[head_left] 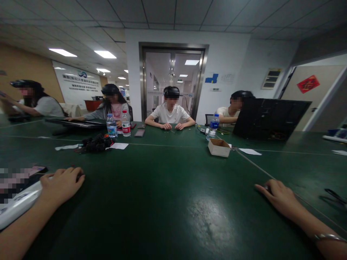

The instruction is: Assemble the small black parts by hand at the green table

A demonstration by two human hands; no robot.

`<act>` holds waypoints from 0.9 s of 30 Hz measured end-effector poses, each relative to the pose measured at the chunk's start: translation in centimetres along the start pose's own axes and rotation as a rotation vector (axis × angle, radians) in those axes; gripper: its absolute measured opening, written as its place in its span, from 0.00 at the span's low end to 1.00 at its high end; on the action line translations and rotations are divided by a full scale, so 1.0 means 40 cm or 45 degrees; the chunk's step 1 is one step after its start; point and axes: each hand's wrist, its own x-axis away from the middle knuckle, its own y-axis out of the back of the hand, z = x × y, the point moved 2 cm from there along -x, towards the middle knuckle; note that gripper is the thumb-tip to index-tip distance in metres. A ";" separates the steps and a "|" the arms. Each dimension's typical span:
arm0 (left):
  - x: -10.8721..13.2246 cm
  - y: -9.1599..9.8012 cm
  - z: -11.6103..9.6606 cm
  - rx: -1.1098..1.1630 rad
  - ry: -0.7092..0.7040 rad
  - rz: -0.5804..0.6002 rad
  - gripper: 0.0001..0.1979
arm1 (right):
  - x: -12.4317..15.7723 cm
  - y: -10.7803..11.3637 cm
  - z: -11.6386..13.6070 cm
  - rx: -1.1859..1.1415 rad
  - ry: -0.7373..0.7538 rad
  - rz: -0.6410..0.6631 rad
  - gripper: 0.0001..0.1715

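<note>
Working at a distance, I see both hands resting well apart on the green counter [151, 187]. The left hand [62, 183] is loosely curled, its wrist beside a long white object [23, 204]; the right hand [279, 196] is half-curled as well. I cannot tell whether either grips something small or merely shades the surface. The open-topped box [219, 148] stands farther off, near a bottle [213, 126], touched by neither. I judge nothing lifted and see no finished step.

The red door sign [308, 84] apparently reads 福; the wall board's [78, 86] lettering is blurred.
</note>
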 end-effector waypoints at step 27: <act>0.099 0.015 -0.836 1.021 -0.654 0.155 0.18 | -0.020 -0.301 0.765 -0.109 0.711 0.228 0.13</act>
